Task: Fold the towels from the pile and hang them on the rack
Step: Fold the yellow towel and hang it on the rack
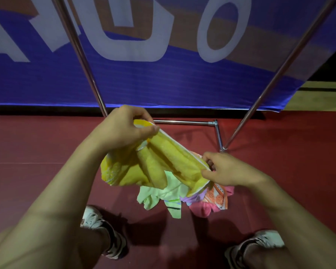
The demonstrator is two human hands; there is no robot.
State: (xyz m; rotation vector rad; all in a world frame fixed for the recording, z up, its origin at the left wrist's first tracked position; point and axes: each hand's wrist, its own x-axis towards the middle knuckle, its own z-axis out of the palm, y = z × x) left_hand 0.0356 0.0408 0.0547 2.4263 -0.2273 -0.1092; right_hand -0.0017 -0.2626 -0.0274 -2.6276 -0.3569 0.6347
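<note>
Left hand (pixel 122 129): pinched yellow towel (pixel 155 164) edge.
Right hand (pixel 227 169): pinched the same edge.
Pile (pixel 184 197): on floor (pixel 37 144) below towel.
Rack (pixel 184 122): behind towel.

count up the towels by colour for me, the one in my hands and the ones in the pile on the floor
Yellow towel, held by left hand and right hand: 1
Pale green towel: 1
Pink towel: 1
Orange patterned towel: 1
Total visible: 4; others may lie hidden.
</note>
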